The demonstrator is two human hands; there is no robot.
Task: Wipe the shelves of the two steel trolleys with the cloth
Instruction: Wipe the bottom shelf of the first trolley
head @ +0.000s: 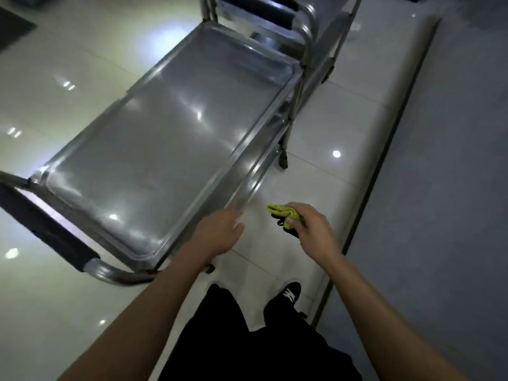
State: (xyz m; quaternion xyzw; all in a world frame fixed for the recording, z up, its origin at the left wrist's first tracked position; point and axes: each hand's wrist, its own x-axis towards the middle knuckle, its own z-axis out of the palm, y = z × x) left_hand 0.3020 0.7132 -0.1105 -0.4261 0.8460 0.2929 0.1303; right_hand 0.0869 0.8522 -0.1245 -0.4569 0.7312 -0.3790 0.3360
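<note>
From the head camera, the right hand (310,228) has its fingers curled round a bunched yellow-green cloth (284,212), holding it over the pale tiled floor (316,127) just beside the near trolley (154,149). The left hand (220,233) is relaxed with fingers extended, their tips at the trolley's near rim, though blur hides whether they touch it. A second trolley (316,20) stands beyond the first, and a dark shoe (288,292) shows below.
</note>
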